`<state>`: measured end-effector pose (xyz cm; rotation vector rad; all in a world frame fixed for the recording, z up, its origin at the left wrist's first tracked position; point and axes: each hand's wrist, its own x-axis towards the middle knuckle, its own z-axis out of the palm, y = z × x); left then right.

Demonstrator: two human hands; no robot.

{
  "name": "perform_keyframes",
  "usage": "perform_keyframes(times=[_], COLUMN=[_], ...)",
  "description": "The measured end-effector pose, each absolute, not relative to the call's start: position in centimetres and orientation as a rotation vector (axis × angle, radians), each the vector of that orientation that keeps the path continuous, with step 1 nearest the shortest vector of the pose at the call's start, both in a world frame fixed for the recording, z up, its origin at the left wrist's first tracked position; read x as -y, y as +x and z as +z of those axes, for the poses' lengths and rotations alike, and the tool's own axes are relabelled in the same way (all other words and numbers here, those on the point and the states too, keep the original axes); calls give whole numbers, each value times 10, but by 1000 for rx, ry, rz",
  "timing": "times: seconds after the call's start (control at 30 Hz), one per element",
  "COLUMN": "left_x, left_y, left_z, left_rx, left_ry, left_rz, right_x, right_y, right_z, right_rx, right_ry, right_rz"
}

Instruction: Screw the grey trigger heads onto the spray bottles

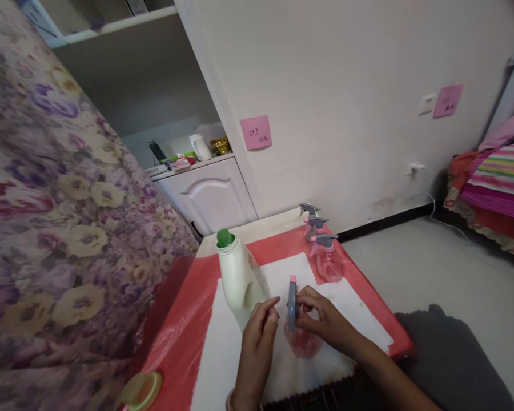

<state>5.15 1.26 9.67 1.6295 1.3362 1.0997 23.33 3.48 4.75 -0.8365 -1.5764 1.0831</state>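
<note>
On a small table with a red cover (184, 319) and a white cloth (223, 354), a clear pink spray bottle (302, 342) stands near the front. My right hand (321, 319) is closed around its neck, under the grey trigger head with a pink nozzle (292, 302). My left hand (259, 337) hovers just left of the trigger head, fingers curled, touching or nearly touching it. A white detergent jug with a green cap (240, 279) stands right behind my left hand.
Three more pink spray bottles (325, 257) line the table's far right edge. A yellow-green lid (143, 391) lies at the front left. A floral fabric (60, 217) rises on the left. White cabinet (209, 194) behind, bedding (497, 188) at right, bare floor between.
</note>
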Motion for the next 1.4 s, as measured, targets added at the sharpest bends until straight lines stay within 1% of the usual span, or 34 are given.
perform_keyframes(times=[0.17,0.37,0.5,0.6,0.67,0.9,1.13,1.3,1.4], left_x=[-22,-30,-29,-26,-23,-21,-19,-19,-20], left_y=[67,70,69,72,75,75,76,76,76], left_z=[110,101,98,99,100,98,98,98,97], left_rx=[-1196,-1129,-1092,-1128,-1143,-1149,-1174,-1176,-1179], left_ry=[1478,1312,1288,1313,1324,1297,1324,1335,1328], left_rz=[943,875,880,925,963,1001,1008,1012,1001], right_x=[-34,-36,-35,-31,-27,-24,-24,-22,-23], right_y=[233,233,226,216,213,225,211,216,216], right_z=[50,51,49,45,44,42,39,44,43], right_rx=[1557,1562,1535,1407,1356,1495,1297,1433,1390], right_ry=[-827,-847,-919,-1061,-1115,-778,-957,-821,-803], right_rz=[1103,1056,971,838,810,1018,911,982,978])
